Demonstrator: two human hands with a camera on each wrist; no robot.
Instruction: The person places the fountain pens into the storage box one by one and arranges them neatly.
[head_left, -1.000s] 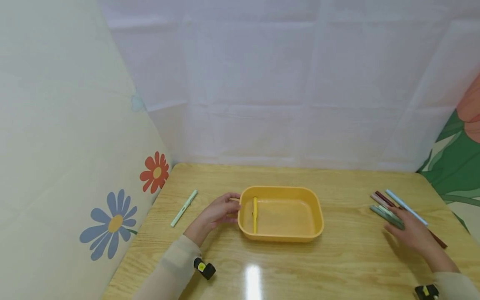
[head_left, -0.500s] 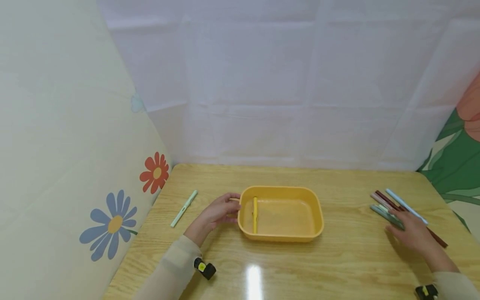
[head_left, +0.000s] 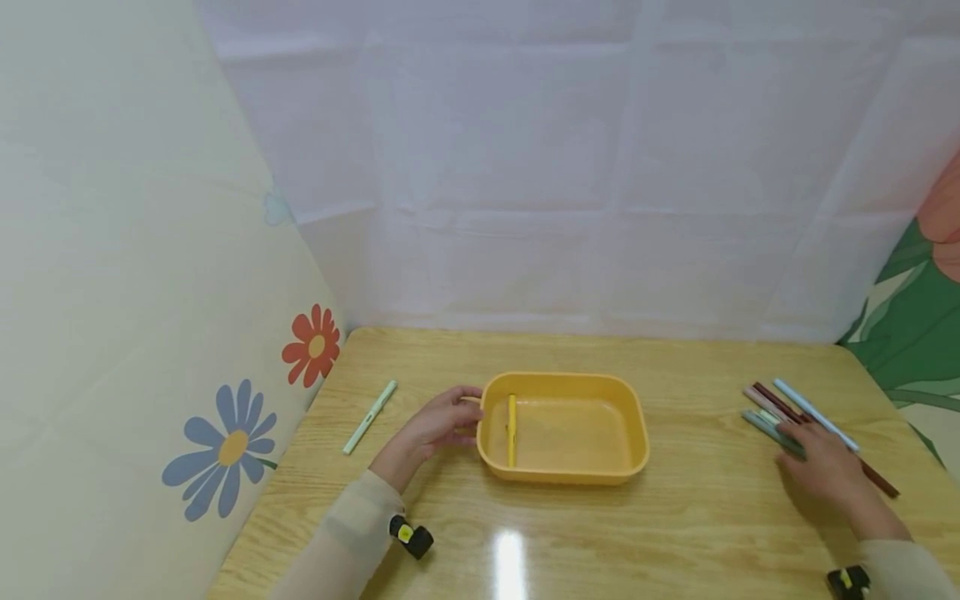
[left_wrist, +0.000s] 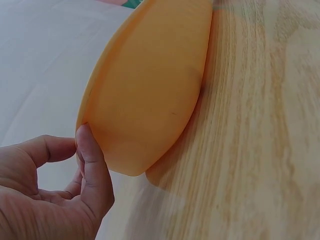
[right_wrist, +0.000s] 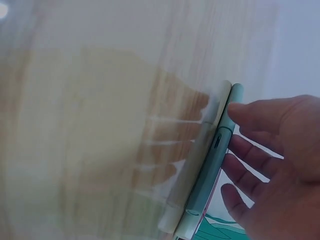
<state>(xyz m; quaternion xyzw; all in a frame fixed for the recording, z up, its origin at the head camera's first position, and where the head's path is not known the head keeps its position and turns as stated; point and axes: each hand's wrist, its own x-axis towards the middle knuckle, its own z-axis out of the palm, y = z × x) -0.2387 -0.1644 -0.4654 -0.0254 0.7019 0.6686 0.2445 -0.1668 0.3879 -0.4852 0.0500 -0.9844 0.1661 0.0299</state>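
Observation:
A yellow plastic box (head_left: 562, 477) stands mid-table, with a yellow pen (head_left: 512, 429) lying inside along its left end. My left hand (head_left: 442, 421) touches the outside of that end; in the left wrist view, fingertips (left_wrist: 85, 131) meet the box wall near its rim. At the right, my right hand (head_left: 823, 462) rests over a group of pens. Closest to its fingers is a grey-green pen (right_wrist: 212, 160); the thumb touches it in the right wrist view. Beside it lie a maroon pen (head_left: 776, 402), a light blue pen (head_left: 817, 415) and a pinkish pen (head_left: 759, 400).
A mint green pen (head_left: 369, 417) lies alone on the wooden table (head_left: 675, 533), left of the box. A pale cloth (head_left: 562, 183) hangs behind the table, and flower-patterned cloths (head_left: 232, 450) flank it.
My right hand's fingers have drawn back slightly over the pens, showing more of the maroon one. The left hand, the box and the yellow pen stay as they were.

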